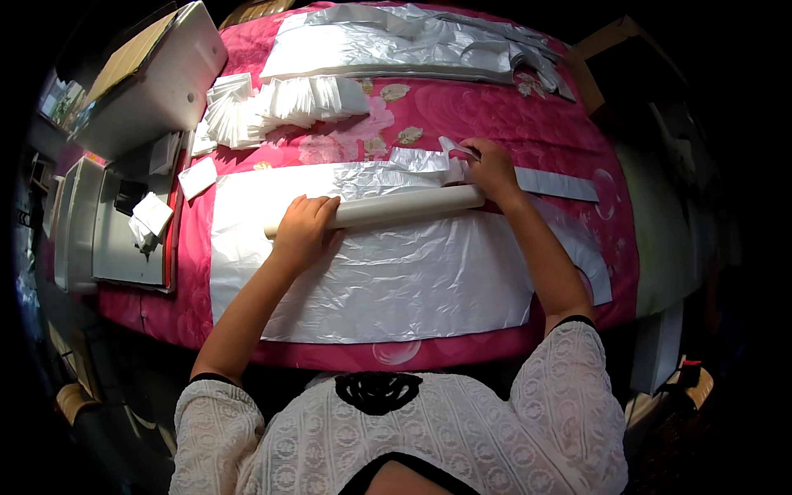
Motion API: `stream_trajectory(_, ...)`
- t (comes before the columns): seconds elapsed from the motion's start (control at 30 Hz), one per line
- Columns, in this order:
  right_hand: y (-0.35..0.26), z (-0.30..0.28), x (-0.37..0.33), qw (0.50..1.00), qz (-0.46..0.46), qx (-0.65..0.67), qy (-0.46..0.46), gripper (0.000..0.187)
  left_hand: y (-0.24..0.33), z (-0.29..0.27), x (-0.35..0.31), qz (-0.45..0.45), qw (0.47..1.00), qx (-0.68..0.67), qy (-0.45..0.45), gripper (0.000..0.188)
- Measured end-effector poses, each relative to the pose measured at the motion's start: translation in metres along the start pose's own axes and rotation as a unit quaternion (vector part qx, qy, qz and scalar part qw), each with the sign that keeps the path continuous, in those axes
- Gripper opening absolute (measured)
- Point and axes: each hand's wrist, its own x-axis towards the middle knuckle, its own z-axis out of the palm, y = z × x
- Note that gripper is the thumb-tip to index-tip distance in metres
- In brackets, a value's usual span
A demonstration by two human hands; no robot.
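Observation:
A pale, smooth tube point(404, 206) lies slantwise across a flat white plastic bag point(396, 285) with cut-out handle strips at its right end. My left hand point(302, 231) is closed over the tube near its left end. At the tube's right end, my right hand point(493, 169) pinches a crumpled white plastic strip point(452, 150) that rises just beyond the tube. Wrinkled plastic point(375, 177) lies along the tube's far side. Part of the plastic under my right forearm is hidden.
Folded white packets point(289, 107) fan out at the far left on the pink flowered cloth point(462, 107). More flat plastic bags point(363, 58) are piled at the back. A white foam box point(165, 91) and an open tray point(124, 239) stand left; a cardboard box point(590, 62) stands far right.

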Motion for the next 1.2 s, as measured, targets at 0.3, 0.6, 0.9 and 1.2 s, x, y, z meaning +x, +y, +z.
stream_trajectory(0.3, 0.145, -0.126, -0.032, 0.963, 0.185, -0.133, 0.144, 0.032, 0.005, -0.021, -0.03, -0.029, 0.994, -0.022, -0.1, 0.043)
stream_trajectory(0.6, 0.172, -0.166, -0.056, 0.952, 0.177, -0.088, 0.232, 0.041, 0.008, -0.025, -0.033, -0.049, 0.982, -0.024, -0.183, 0.04)
stream_trajectory(0.9, 0.118, -0.109, -0.069, 0.983, 0.126, 0.002, -0.136, 0.032, 0.027, -0.016, -0.02, 0.037, 0.983, 0.094, -0.153, 0.04)
stream_trajectory(1.2, 0.112, -0.118, -0.064, 0.954, 0.101, -0.099, -0.264, 0.028, 0.048, 0.005, -0.001, 0.048, 0.989, 0.066, -0.122, 0.029)
